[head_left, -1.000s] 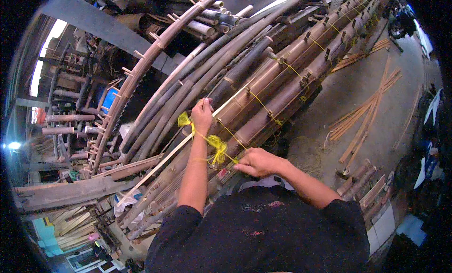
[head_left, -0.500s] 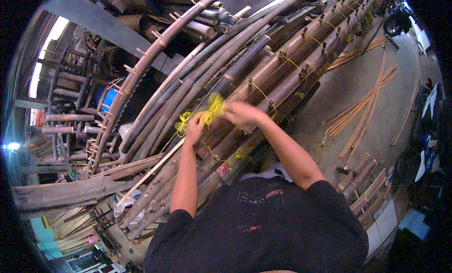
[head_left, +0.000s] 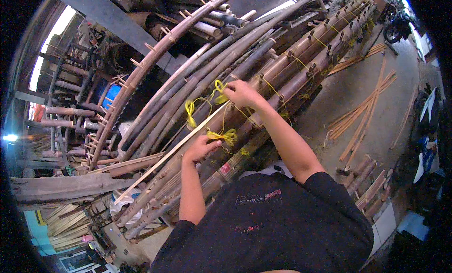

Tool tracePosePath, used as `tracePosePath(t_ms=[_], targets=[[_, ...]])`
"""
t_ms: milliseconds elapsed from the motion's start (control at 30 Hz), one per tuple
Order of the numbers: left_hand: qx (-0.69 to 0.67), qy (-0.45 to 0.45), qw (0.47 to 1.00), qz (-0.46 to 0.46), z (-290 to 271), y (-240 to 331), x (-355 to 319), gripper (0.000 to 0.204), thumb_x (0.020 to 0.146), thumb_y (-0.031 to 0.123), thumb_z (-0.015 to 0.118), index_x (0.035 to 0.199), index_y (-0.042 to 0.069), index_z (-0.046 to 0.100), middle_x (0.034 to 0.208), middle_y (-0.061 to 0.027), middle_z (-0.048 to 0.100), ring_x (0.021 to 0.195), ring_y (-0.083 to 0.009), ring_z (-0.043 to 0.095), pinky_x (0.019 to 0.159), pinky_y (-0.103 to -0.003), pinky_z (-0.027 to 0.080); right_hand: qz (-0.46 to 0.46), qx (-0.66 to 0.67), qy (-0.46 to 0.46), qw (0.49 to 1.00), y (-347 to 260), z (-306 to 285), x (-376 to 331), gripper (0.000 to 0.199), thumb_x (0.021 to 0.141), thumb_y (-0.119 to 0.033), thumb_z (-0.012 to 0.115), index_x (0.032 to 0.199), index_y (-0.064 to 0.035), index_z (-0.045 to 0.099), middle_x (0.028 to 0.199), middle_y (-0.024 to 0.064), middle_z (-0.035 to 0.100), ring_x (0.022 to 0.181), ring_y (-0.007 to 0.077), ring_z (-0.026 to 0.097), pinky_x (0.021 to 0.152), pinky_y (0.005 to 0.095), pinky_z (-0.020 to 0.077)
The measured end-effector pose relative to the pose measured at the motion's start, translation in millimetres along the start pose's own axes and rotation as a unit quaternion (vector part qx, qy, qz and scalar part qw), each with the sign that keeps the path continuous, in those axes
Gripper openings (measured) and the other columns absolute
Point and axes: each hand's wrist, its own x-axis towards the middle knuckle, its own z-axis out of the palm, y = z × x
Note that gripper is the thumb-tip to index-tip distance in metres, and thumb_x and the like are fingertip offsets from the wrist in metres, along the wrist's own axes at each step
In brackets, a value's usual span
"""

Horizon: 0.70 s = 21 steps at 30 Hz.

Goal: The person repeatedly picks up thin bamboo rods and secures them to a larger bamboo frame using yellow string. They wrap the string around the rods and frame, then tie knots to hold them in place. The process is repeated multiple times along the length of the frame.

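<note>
Pinched in my right hand [head_left: 241, 95] is a looped hank of yellow string [head_left: 219, 86], raised over the bamboo poles. My left hand [head_left: 200, 148] sits lower and to the left, its thumb and fingers against another bunch of yellow string [head_left: 227, 137]. A third yellow loop [head_left: 189, 114] hangs between them, joined by a slack strand to the string near my right hand. Beneath both hands lie long brown bamboo poles [head_left: 294, 68] with short dark pegs, tied across with yellow string. A pale, narrow bamboo strip [head_left: 165, 161] runs diagonally under the string.
More dark poles [head_left: 207, 73] are stacked on the far left side, beside a curved pole with pegs [head_left: 146, 59]. Thin bamboo strips [head_left: 362, 113] lie on the floor at right. A motorcycle [head_left: 395, 30] stands at the far right. Short bamboo pieces [head_left: 365, 172] are at near right.
My hands have moved apart: the right up and forward with a string hank, the left lower and nearer. The bunched yellow string has spread into separate loops.
</note>
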Motion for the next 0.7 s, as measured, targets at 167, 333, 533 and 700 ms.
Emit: tracePosePath(t_ms=[167, 333, 533, 700], targets=[[0.029, 0.307, 0.949, 0.074, 40, 19, 36, 0.032, 0.090, 0.018, 0.060, 0.115, -0.001, 0.060, 0.105, -0.0150, 0.065, 0.097, -0.0231, 0.061, 0.086, -0.034, 0.047, 0.062, 0.371, 0.240, 0.895, 29, 0, -24, 0.021, 0.094, -0.026, 0.053, 0.088, -0.0073, 0.061, 0.078, 0.0059, 0.061, 0.067, 0.0117, 0.056, 0.064, 0.0287, 0.0484], [0.205, 0.386, 0.893, 0.110, 68, 20, 73, 0.029, 0.088, 0.020, 0.059, 0.111, 0.002, 0.063, 0.100, -0.0223, 0.066, 0.094, -0.0371, 0.062, 0.083, -0.041, 0.048, 0.187, 0.619, 0.390, 0.656, 63, -16, -103, 0.016, 0.097, -0.026, 0.051, 0.091, -0.0114, 0.052, 0.077, 0.0021, 0.055, 0.065, 0.0145, 0.053, 0.065, 0.0292, 0.0473], [0.221, 0.317, 0.918, 0.090, 73, 3, 95, 0.026, 0.088, 0.023, 0.059, 0.101, 0.002, 0.067, 0.088, -0.0221, 0.067, 0.082, -0.0374, 0.065, 0.074, -0.042, 0.049, 0.194, 0.602, 0.408, 0.659, 113, 0, -171, 0.018, 0.099, -0.026, 0.049, 0.090, -0.0099, 0.051, 0.076, 0.0001, 0.049, 0.067, 0.0118, 0.048, 0.065, 0.0285, 0.0465], [0.194, 0.297, 0.931, 0.084, 71, 4, 94, 0.023, 0.090, 0.021, 0.058, 0.098, 0.001, 0.067, 0.086, -0.0190, 0.067, 0.079, -0.0305, 0.066, 0.072, -0.037, 0.049, 0.177, 0.591, 0.355, 0.703, 111, 7, -181, 0.018, 0.098, -0.024, 0.050, 0.090, -0.0086, 0.052, 0.079, 0.0002, 0.050, 0.071, 0.0105, 0.048, 0.067, 0.0279, 0.0455]])
